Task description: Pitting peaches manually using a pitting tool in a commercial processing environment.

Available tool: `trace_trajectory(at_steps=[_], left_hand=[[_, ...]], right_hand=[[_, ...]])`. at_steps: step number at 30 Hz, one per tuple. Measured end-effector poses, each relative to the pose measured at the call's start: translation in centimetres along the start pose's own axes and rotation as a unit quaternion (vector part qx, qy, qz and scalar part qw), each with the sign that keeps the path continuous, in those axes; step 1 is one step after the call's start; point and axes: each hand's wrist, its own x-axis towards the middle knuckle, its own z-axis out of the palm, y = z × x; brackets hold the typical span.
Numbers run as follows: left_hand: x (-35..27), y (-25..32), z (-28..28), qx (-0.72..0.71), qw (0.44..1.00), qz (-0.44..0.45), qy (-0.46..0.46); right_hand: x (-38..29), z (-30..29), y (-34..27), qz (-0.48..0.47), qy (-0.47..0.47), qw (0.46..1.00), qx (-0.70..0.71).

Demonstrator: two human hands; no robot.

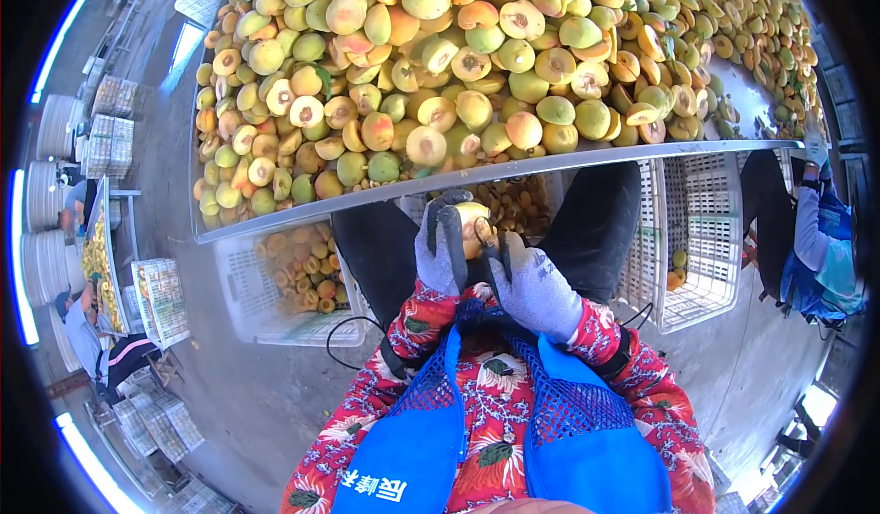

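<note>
My left hand (442,246), in a grey glove with dark fingertips, grips a yellow stone fruit (474,229), likely a peach or apricot. My right hand (533,280), gloved the same way, is closed at the fruit's lower right side, with a small dark curved tool (487,231) at its fingertips against the fruit. Both hands are over my lap, just below the metal rim (481,176) of a large table. Heaped on that table are halved and whole fruits (426,144), many halves with the stone showing in the cut face.
White plastic crates (295,335) with fruit stand left of my legs and to the right (694,301). Another crate of pieces (515,205) lies between my knees. A co-worker (818,239) sits at the right; others (89,328) work at a table far left.
</note>
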Motion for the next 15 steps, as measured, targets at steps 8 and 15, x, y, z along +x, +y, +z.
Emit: trace_trajectory(at_steps=[8, 15], left_hand=[[-0.3, 1.8, 1.1, 0.007, 0.994, -0.100, 0.032], [-0.1, 0.7, 0.9, -0.064, 0.997, -0.027, -0.026]], right_hand=[[1.4, -2.9, 0.0, 0.265, -0.237, 0.826, 0.437], [0.2, -1.1, 3.8, 0.319, -0.333, 0.257, 0.849]])
